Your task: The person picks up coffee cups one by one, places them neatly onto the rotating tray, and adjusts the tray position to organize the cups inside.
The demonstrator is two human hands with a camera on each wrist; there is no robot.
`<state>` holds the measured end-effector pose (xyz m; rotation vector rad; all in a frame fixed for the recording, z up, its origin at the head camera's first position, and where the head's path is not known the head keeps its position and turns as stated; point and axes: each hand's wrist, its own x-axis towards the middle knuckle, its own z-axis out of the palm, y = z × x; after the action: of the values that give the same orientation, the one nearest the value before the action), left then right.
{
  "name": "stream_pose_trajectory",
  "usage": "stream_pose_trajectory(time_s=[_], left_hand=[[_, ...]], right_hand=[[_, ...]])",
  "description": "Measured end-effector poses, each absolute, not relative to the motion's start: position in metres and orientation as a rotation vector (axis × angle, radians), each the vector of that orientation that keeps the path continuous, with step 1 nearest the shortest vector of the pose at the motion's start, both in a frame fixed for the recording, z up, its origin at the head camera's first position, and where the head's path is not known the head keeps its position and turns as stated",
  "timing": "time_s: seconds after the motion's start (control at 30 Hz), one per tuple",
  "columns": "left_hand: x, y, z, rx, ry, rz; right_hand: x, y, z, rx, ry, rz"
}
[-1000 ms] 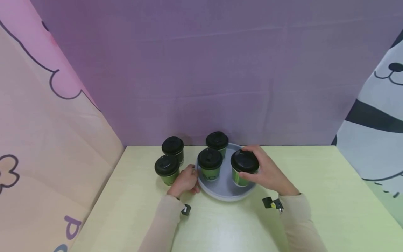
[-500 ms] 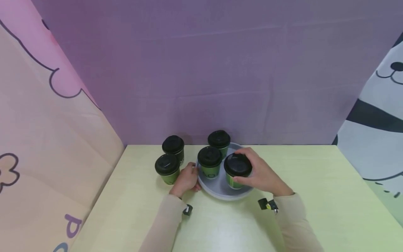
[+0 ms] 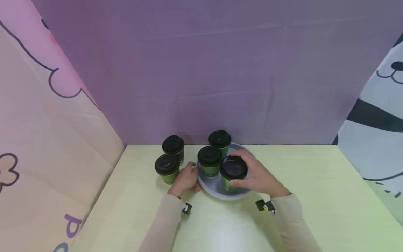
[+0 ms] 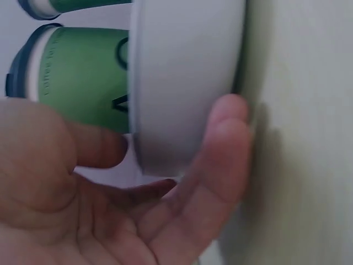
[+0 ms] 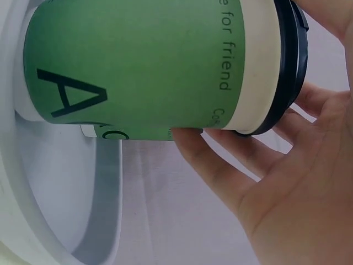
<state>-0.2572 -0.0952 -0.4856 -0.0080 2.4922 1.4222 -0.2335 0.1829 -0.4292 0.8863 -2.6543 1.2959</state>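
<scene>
My right hand [image 3: 257,177] grips a green paper coffee cup [image 3: 229,184] with a black lid, thumb and fingers on opposite sides near the top. In the right wrist view, this cup [image 5: 143,61] has its base within the rim of a round grey tray [image 5: 60,187]. Two more lidded coffee cups, one nearer [image 3: 209,170] and one farther back [image 3: 224,150], stand upright on the tray. At the tray's left edge, my left hand [image 3: 186,179] holds the rim; the left wrist view has the thumb near the top edge and fingers against the outer wall [image 4: 187,83].
Left of the tray, two similar lidded cups, a front one [image 3: 169,178] and a back one [image 3: 180,155], stand on the pale table [image 3: 315,196], close to my left hand. A purple cloth [image 3: 201,70] hangs behind the table, with printed cloths at both sides.
My right hand has moved the gripped cup left and slightly nearer across the tray, closer to the other cups there. The left hand stays at the tray's edge.
</scene>
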Motion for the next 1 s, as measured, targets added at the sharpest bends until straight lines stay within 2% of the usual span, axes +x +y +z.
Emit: stream_pose_trajectory(time_s=[0.43,0.73,1.0], left_hand=[[-0.252,-0.104,-0.471,0.069,2.487,1.196],[-0.251,-0.107,-0.469,0.171,2.330,1.229],[-0.250,-0.108,-0.471,0.162,2.287,1.289]], right_hand=[[-0.233,0.182,-0.432,0.947,-2.665,1.298],[-0.231,0.182,-0.432,0.966,-2.676,1.310],[-0.232,0.181,-0.432,0.993,-2.682,1.332]])
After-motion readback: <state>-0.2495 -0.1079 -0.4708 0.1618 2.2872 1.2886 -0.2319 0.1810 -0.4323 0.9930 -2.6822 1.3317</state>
